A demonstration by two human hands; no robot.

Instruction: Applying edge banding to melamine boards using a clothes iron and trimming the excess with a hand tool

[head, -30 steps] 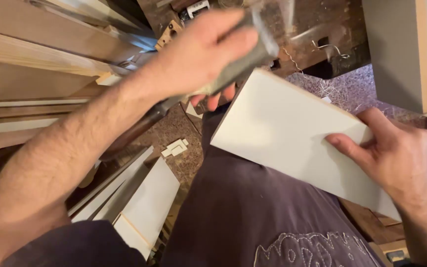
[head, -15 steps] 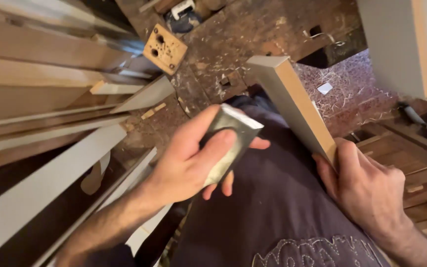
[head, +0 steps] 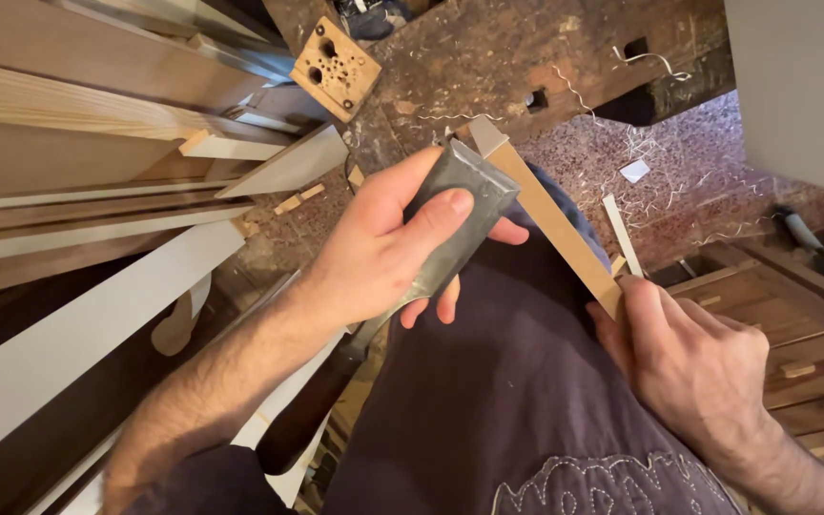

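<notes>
The left hand [head: 383, 250] had brought its gripped grey block [head: 455, 215] up against the board's [head: 550, 224] far edge since earlier. The right hand [head: 693, 367] clasped the near end. Shavings lay scattered; smoothing seemingly unfinished.

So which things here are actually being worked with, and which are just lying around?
In hand:
left hand gripping the grey sanding block
right hand holding the wooden panel on edge

Lying about:
drilled wooden block
white boards
wood shavings
small offcuts
wooden drawers
</notes>
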